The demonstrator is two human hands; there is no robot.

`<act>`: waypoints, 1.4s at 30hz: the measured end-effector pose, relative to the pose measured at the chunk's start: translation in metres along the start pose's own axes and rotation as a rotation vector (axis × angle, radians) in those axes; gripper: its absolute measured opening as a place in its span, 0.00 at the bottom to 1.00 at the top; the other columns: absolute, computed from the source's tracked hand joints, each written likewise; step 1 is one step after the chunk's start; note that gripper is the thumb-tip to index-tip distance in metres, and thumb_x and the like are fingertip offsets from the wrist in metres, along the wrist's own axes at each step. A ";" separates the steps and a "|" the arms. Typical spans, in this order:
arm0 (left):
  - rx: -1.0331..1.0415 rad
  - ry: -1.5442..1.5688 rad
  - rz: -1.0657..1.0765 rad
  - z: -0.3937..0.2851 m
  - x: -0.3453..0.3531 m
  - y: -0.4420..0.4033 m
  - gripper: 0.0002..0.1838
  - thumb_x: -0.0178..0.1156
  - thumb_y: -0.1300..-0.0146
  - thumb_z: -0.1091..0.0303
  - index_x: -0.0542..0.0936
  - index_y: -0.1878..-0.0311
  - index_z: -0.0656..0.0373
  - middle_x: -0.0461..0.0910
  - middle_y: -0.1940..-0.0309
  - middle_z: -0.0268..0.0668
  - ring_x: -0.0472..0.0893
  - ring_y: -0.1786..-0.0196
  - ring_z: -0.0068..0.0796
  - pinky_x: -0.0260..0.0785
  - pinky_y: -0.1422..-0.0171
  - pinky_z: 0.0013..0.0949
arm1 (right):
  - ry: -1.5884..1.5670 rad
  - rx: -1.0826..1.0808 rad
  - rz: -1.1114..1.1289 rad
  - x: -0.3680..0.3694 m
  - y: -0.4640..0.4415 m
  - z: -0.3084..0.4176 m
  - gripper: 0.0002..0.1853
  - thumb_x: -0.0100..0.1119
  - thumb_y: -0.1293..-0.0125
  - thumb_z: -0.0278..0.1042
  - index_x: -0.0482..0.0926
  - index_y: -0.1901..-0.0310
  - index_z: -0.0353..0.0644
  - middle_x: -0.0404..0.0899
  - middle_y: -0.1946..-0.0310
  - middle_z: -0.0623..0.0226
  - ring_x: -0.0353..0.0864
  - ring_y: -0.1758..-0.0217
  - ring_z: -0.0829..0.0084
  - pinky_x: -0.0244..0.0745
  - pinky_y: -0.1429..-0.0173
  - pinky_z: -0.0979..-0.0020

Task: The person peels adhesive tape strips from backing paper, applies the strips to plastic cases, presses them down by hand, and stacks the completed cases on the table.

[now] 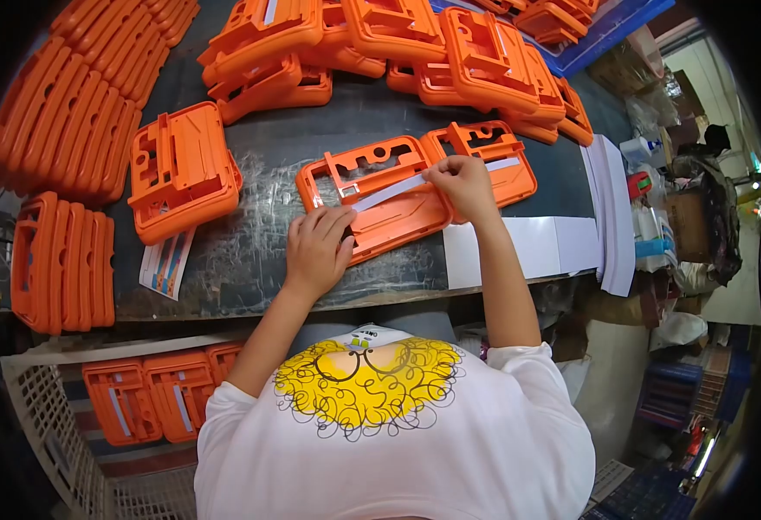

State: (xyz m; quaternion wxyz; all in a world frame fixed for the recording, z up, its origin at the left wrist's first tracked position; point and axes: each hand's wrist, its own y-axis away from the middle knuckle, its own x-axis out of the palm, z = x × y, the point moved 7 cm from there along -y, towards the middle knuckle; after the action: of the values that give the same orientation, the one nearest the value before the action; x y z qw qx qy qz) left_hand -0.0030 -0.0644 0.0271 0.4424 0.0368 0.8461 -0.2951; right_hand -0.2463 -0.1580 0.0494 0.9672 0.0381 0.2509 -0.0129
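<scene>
An orange plastic tray-like part [398, 227] with cut-outs lies tilted on the dark table in front of me. A thin white strip [389, 192] runs along its middle. My right hand [465, 186] pinches the strip's right end. My left hand [318, 250] rests on the part's left edge, fingers stretched and fingertips beside the strip's left end; whether they press on the strip I cannot tell. Just behind to the right, a second orange part [512, 184] lies against the first, with a white strip in it, partly covered by my right hand.
Stacked orange parts [60, 121] stand at the left, and more [406, 35] are piled at the back. A single orange part [181, 169] sits over a printed sheet [169, 264]. White paper [519, 250] lies at the front right. Below, a white crate [42, 407] holds several strip-fitted parts.
</scene>
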 end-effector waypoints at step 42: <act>0.022 -0.195 0.105 -0.044 0.037 -0.039 0.22 0.63 0.40 0.58 0.80 0.44 0.57 0.78 0.49 0.33 0.74 0.46 0.34 0.63 0.42 0.40 | 0.477 -0.184 -0.146 0.006 0.000 -0.006 0.21 0.80 0.56 0.31 0.78 0.62 0.38 0.74 0.59 0.57 0.79 0.56 0.54 0.76 0.51 0.59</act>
State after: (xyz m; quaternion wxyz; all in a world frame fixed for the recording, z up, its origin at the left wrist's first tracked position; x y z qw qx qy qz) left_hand -0.0704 -0.0805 0.0363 0.5372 0.0571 0.7925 -0.2829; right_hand -0.2439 -0.1572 0.0413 0.8766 -0.0662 0.4740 -0.0504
